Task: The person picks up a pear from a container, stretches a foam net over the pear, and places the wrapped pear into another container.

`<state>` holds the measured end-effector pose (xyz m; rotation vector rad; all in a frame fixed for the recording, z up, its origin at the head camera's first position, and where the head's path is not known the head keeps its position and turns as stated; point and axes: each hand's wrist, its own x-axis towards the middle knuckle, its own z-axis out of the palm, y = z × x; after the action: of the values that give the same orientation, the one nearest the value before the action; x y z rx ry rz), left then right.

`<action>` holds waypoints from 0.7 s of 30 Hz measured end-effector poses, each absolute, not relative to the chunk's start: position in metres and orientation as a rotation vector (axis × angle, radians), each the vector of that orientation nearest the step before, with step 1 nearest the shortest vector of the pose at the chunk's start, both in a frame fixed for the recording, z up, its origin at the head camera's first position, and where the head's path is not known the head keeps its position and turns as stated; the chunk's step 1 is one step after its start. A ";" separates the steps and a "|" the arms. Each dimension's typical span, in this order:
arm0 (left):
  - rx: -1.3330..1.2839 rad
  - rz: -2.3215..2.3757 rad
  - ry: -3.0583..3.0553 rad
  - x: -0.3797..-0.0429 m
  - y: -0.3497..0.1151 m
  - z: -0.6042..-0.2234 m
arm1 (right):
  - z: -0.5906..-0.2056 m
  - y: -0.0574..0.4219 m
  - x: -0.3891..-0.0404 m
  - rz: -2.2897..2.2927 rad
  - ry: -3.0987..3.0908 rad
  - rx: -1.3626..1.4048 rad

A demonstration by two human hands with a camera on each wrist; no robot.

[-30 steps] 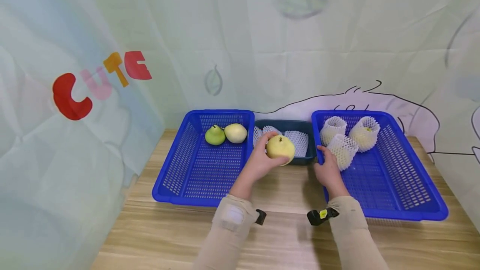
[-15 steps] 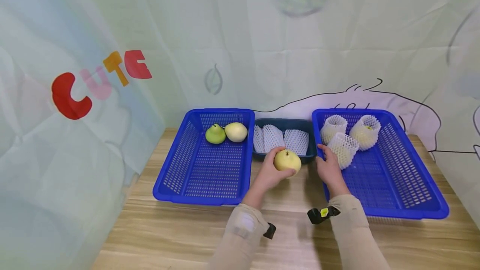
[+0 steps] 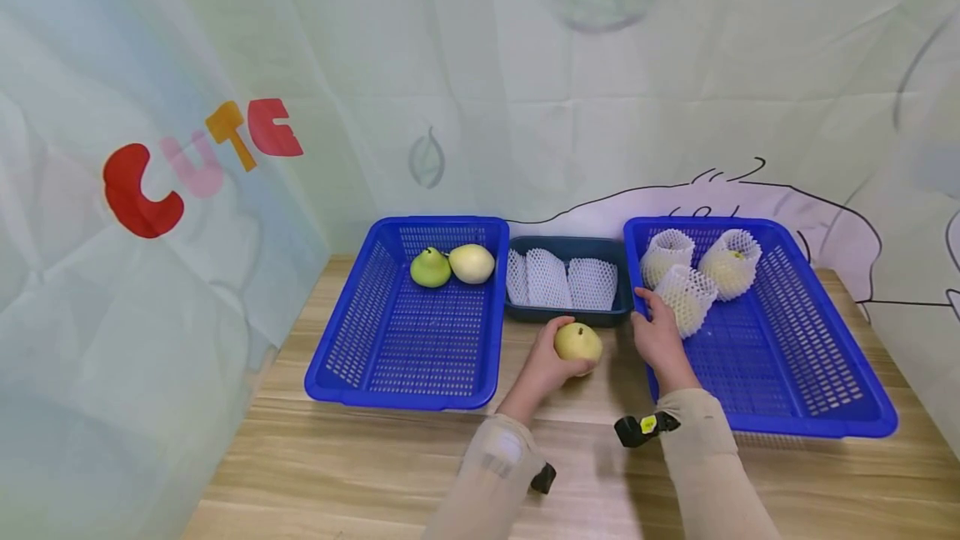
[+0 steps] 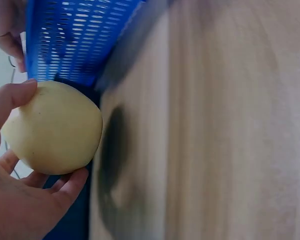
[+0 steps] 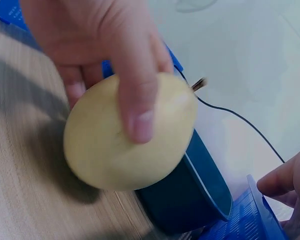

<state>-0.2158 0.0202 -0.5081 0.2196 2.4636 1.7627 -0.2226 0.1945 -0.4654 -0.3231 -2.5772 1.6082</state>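
My left hand [image 3: 549, 367] holds a round, pale yellow pear [image 3: 579, 343] with its brown stem up, fingers and thumb curled round its sides. The pear hangs over the table, in front of the dark green tray [image 3: 567, 317]. In the right wrist view the same pear [image 5: 125, 145] fills the middle, with its shadow on the wood below. My right hand [image 3: 660, 338] grips the left rim of the right blue basket [image 3: 813, 427]. Inside that basket, beside the hand, sit pears in white foam nets [image 3: 687, 300]. How the fingers lie on the rim is partly hidden.
A second blue basket [image 3: 405, 400] stands at the left, with a green pear [image 3: 431, 268] and a pale pear [image 3: 472, 263] at its back. White foam nets [image 3: 547, 277] lie flat in the tray. A printed cloth [image 3: 480, 90] hangs behind the wooden table [image 3: 360, 473].
My left hand has drawn the pear from over the tray toward me and slightly right, leaving the foam nets in view. The right hand stays on the basket rim.
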 end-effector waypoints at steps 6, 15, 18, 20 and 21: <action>0.188 1.767 2.452 -0.216 0.021 -0.518 | -0.465 0.195 -0.223 1.617 -2.584 -0.336; 0.170 1.746 2.430 -0.217 0.018 -0.520 | -0.465 0.195 -0.224 1.619 -2.586 -0.327; 0.162 1.707 2.436 -0.214 0.018 -0.514 | -0.465 0.195 -0.223 1.619 -2.582 -0.318; 0.186 1.644 2.496 -0.210 0.017 -0.505 | -0.465 0.195 -0.223 1.619 -2.582 -0.318; 0.215 1.620 2.531 -0.207 0.015 -0.497 | -0.464 0.195 -0.223 1.617 -2.584 -0.316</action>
<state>-0.2074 0.0151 -0.4971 0.2148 2.5308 1.6200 -0.2227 0.1946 -0.4642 -0.3162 -2.5845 1.6173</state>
